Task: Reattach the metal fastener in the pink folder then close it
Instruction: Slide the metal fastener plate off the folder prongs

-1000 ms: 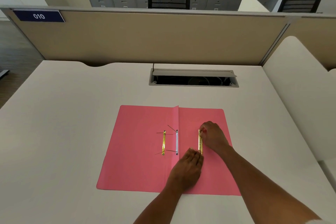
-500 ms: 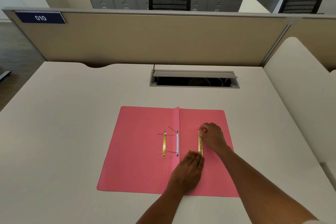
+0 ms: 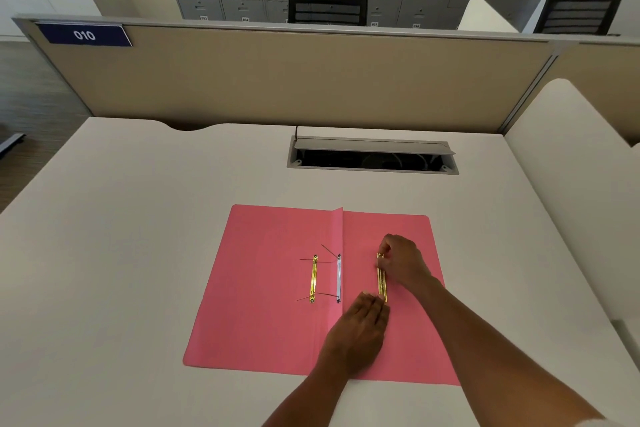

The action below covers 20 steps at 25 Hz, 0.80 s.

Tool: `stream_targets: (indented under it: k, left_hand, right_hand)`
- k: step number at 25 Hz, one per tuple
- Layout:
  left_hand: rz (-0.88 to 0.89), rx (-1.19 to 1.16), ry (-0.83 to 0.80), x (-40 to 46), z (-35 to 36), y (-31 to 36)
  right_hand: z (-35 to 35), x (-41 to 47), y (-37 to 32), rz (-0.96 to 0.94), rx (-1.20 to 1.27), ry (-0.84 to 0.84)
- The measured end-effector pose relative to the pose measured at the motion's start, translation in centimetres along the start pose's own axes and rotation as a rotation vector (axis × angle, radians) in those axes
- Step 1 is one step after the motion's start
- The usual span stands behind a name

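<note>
The pink folder (image 3: 263,291) lies open and flat on the white desk. On its right half lies a gold metal fastener bar (image 3: 381,282), running away from me. My right hand (image 3: 403,262) pinches the bar's far end with curled fingers. My left hand (image 3: 360,333) rests fingertips on its near end, palm down on the folder. A second gold fastener strip (image 3: 313,279) lies on the left half with thin prongs sticking out. A white strip (image 3: 338,279) runs along the spine fold.
A cable tray opening (image 3: 372,158) with a raised lid sits in the desk behind the folder. A beige partition (image 3: 277,80) stands at the desk's far edge and a white side panel (image 3: 571,166) on the right. Lockers and black chairs are beyond.
Both hands stay on the gold bar's ends with only slight shifts of the fingers. The folder and the other fastener strip have not moved.
</note>
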<state>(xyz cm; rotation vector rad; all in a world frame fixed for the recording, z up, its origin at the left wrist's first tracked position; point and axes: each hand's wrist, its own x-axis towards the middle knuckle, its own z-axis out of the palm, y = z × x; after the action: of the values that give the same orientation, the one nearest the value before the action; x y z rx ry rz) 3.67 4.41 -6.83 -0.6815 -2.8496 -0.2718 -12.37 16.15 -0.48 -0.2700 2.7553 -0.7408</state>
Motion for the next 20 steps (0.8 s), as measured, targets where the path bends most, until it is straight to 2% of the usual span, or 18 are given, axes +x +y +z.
stream_targets:
  k: [4, 8, 11, 15, 17, 20]
  left_hand:
    - [0.007, 0.003, -0.079, 0.2, -0.3, -0.1]
    - [-0.039, -0.145, -0.085, 1.4, -2.5, -0.2]
    - [-0.218, -0.250, 0.008, 3.7, -5.4, -0.9]
    - [-0.469, -0.358, -0.079, 6.3, -8.8, -3.5]
    - [-0.555, -0.458, -0.078, 6.8, -9.8, -5.2]
    - [-0.660, -0.694, 0.009, 6.8, -11.1, -7.3]
  right_hand:
    - [-0.1, 0.4, 0.1, 0.072, 0.122, 0.003]
    - [-0.7, 0.6, 0.6, 0.193, 0.321, -0.028]
    - [-1.6, 0.6, 0.8, 0.227, 0.510, -0.012]
    - [-3.0, 0.6, -1.8, 0.136, 0.707, -0.003]
    - [-3.4, 0.9, -3.7, 0.086, 0.747, -0.012]
    - [-3.6, 1.2, -6.5, 0.034, 0.770, -0.005]
